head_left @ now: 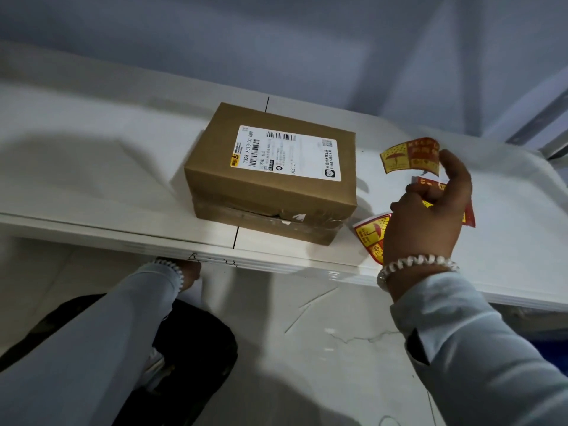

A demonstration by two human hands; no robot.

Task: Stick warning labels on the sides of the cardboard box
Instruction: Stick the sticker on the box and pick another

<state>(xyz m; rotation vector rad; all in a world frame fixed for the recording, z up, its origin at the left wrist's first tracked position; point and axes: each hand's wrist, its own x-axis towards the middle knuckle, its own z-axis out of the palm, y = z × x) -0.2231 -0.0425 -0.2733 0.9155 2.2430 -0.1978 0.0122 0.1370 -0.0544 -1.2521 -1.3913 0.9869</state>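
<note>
Yellow-and-red warning label, thin and curling, hangs pinched in the right hand, right of the cardboard box on the white table. Floppy, sticky: best held by an edge. Left hand is hidden under the table's near edge; grip unclear.

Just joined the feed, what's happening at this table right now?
A person is labelling a brown cardboard box that sits on a white table with a white shipping label on top. The right hand holds up a curled red-and-yellow warning sticker, beside the box; more stickers lie beneath it. The left hand is below the table edge. No warning label shows on the visible box sides.
</note>
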